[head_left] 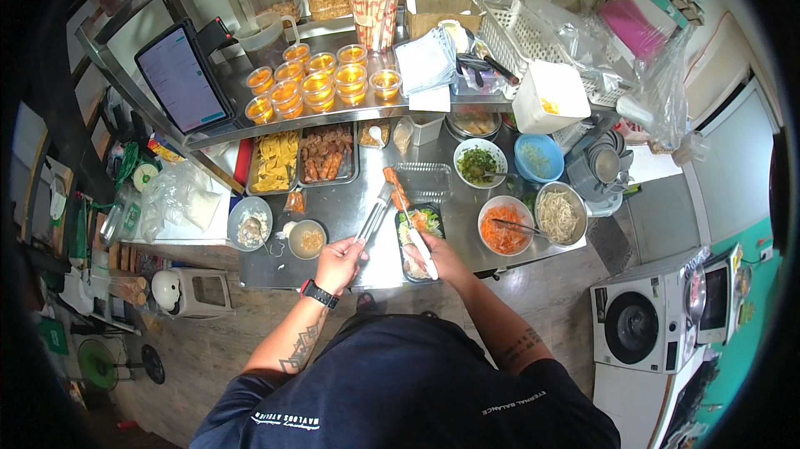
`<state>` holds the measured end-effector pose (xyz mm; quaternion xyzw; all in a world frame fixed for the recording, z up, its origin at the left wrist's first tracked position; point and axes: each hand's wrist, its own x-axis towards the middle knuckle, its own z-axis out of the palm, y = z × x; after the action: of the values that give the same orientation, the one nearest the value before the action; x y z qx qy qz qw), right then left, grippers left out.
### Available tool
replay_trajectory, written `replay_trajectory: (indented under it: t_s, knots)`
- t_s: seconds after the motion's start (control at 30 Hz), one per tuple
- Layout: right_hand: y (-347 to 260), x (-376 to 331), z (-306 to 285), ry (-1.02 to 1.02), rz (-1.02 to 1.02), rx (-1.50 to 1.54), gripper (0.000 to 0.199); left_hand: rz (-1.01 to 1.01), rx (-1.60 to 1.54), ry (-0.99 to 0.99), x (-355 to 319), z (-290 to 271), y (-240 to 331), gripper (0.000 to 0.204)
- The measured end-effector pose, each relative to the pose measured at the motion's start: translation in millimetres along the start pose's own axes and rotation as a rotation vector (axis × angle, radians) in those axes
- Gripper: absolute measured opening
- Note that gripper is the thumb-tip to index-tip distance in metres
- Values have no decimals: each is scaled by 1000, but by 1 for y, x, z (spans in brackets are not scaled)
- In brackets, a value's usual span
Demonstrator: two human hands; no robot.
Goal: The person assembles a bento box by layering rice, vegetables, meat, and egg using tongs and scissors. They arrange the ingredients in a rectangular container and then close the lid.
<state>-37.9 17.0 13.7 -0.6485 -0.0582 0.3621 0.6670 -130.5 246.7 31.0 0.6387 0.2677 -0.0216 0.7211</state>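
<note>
While left hand (pixel 340 264) holds tongs (pixel 374 220) ×1 | right hand (pixel 444 258): white-handled tool (pixel 422 252) ×1

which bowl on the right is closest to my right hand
The carrot bowl, white with orange shreds, ahead and right of your right hand; the greens bowl, blue bowl and sprouts bowl sit farther off.

From the black takeaway tray (pixel 442 222), steel counter (pixel 462 234) lies open toward three o'clock, until the carrot bowl (pixel 482 220); tongs (pixel 377 214) obstruct ten.
</note>
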Motion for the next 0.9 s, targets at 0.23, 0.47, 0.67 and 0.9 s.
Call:
replay_trajectory:
  t_s: [0.23,0.47,0.67,0.9]
  knots:
    - [16,4,-4,-11,34,11,30,-21,17,-29,-3,1,1,24]
    - [13,5,0,6,41,29,31,-47,18,-65,-8,0,-3,23]
    - [17,16,8,-6,53,26,35,-72,-19,-38,-6,-9,-1,23]
    - [4,51,21,-66,38,-149,46,-110,6,6,3,-45,8,23]
